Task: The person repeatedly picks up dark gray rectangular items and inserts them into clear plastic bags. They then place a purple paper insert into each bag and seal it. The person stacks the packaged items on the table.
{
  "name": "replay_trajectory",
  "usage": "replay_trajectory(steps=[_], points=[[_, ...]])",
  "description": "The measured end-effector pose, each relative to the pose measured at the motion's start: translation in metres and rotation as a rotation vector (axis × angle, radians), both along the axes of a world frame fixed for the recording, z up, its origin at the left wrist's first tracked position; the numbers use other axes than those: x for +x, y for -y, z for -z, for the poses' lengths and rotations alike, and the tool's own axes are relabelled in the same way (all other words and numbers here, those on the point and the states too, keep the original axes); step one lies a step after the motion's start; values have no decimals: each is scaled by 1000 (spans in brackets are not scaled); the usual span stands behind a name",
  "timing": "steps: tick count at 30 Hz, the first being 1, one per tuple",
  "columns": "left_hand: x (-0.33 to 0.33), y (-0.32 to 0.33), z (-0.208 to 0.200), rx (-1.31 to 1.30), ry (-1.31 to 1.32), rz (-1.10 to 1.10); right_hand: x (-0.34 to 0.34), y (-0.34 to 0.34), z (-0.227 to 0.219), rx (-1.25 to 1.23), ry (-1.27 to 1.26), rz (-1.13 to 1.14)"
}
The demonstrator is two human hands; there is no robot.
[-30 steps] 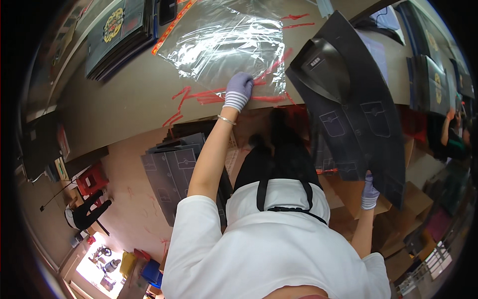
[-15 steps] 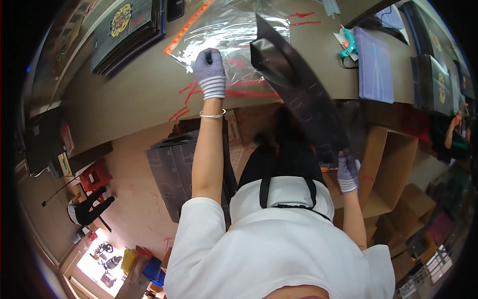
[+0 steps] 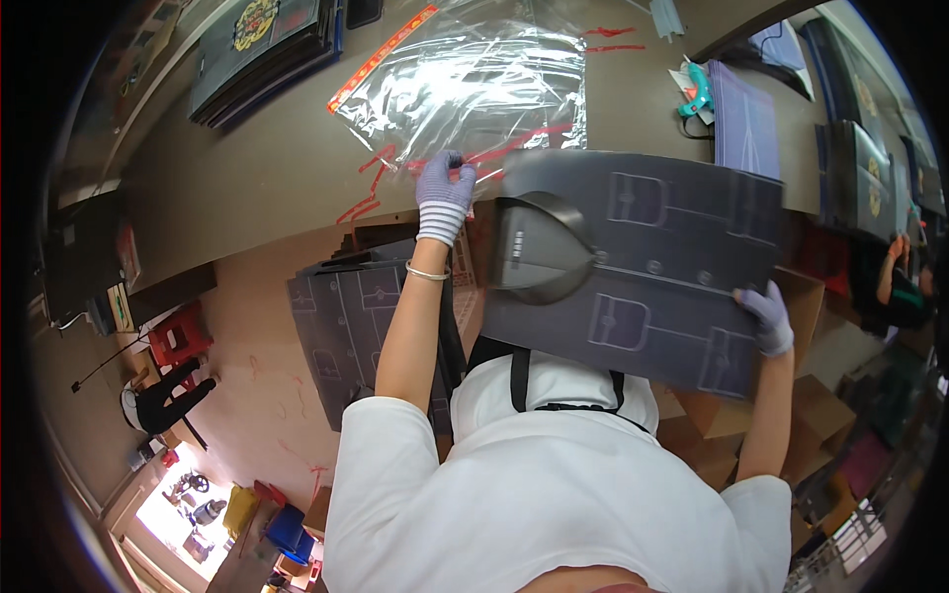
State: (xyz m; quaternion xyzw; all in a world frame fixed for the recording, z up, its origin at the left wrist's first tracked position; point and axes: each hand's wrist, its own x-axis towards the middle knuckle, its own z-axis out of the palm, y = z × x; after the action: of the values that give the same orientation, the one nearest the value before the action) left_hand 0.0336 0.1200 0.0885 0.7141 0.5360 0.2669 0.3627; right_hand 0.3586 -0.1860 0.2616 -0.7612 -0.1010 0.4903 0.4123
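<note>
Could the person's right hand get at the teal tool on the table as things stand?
Probably not at once: the right hand is gripping the dark folded garment, which lies between it and the teal tool. It would have to let go first.

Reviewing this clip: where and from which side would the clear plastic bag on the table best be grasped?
Probably at its near edge, from the person's side. The clear plastic bag lies flat on the table, its near edge facing the person, and the left hand already rests there. The right hand holds the dark printed cardboard sheet, which overlaps the bag's near right corner.
</note>
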Motion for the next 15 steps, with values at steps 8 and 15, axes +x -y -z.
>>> replay_trajectory(steps=[8,15], points=[[-13,33,-19,303,-308,151,2,-6,102,148,-134,-84],[-40,57,-6,427,-442,0,4,-4,111,219,-110,-28]])
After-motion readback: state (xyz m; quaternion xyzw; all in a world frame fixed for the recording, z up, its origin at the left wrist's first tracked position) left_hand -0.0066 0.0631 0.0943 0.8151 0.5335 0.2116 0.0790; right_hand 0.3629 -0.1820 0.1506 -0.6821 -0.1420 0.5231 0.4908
